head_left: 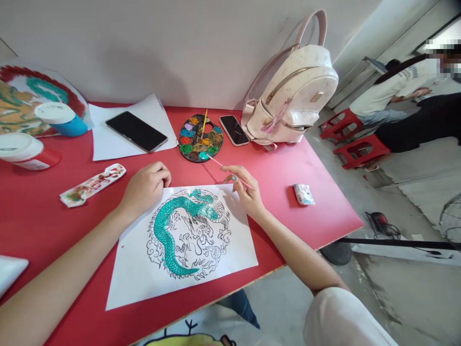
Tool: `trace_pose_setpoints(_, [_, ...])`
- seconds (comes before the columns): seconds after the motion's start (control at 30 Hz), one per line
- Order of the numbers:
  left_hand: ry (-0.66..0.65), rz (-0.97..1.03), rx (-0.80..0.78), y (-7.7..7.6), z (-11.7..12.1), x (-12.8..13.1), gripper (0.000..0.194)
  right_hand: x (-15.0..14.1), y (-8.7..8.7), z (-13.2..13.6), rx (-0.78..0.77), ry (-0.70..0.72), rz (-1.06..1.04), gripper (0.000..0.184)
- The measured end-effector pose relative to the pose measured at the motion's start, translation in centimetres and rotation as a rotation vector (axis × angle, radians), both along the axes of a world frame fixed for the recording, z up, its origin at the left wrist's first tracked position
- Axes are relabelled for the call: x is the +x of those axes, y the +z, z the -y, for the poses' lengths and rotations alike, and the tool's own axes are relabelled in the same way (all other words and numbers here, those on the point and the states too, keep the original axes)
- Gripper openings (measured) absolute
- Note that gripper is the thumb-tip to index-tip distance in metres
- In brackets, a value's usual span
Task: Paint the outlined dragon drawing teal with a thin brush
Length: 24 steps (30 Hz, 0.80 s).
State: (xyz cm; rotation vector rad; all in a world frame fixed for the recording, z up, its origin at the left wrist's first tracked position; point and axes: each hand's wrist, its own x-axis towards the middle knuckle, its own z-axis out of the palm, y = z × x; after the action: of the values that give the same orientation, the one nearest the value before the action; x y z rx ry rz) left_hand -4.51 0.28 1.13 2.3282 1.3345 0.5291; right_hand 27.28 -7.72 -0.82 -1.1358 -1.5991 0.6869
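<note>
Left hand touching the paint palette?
Apart. The head view plainly shows red tabletop between the left hand and the paint palette.

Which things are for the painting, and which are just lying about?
For the painting: pink brush in the right hand, paint palette, dragon picture.

Probably just lying about: larger phone, smaller phone, backpack, small packet.

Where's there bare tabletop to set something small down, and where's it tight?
The widest bare patch lies right of the right hand, between bag and packet. A smaller one lies between the left forearm and the drawing, at near left. It's crowded along the back, where palette, a phone and bag sit close, and at far left around the pots.
</note>
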Motion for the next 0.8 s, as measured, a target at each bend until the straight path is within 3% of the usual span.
trace_pose_setpoints(0.4, [0.007, 0.005, 0.001, -0.1, 0.1, 0.1, 0.025, 0.1, -0.8, -0.3, -0.081, -0.014, 0.023, 0.057])
trace_pose_setpoints(0.8, [-0.011, -0.006, 0.015, -0.2, 0.0, 0.0, 0.024, 0.2, -1.3, -0.7, -0.068, -0.026, 0.011, 0.056])
